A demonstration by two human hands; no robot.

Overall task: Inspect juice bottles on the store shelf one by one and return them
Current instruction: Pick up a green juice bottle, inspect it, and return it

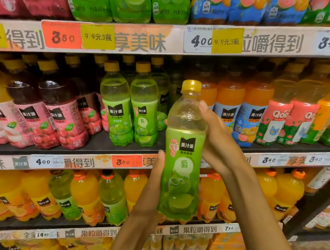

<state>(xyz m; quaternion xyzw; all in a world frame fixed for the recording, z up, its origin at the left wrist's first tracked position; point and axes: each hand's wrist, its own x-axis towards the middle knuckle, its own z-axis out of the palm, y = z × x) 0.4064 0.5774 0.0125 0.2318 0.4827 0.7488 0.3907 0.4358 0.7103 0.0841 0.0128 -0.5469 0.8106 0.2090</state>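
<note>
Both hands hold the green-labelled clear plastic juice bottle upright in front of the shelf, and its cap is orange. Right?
Not quite: the head view shows the green-labelled clear plastic juice bottle with a yellow cap, not orange. The left hand and right hand do hold it upright before the shelf.

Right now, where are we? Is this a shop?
Yes, most likely a shop's drinks aisle. Shelves hold rows of juice bottles, price tags line the shelf edges, and both hands hold up one green bottle: left hand low, right hand near the top.

Left hand (152,186) and right hand (217,138) hold bottle (182,162) (upright).
</note>
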